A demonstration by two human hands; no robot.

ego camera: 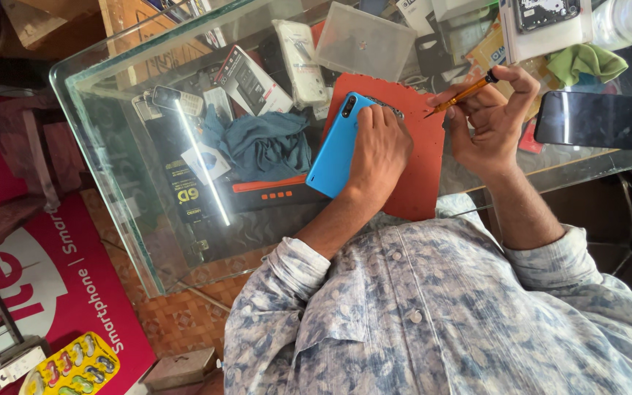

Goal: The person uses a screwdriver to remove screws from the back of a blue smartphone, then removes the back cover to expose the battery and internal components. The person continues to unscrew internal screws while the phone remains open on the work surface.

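A dark phone screen (600,120) lies on the glass counter's right edge. Under the glass sit a black-and-red box (251,80) and a white sealed packet (300,51) (possibly a charger). A red-and-white sign (53,281) stands at lower left.

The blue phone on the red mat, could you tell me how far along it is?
Done: the blue phone lies back up on the red mat. In hand: the left hand presses it; the right hand holds a small screwdriver. Left: its back cover looks still on.
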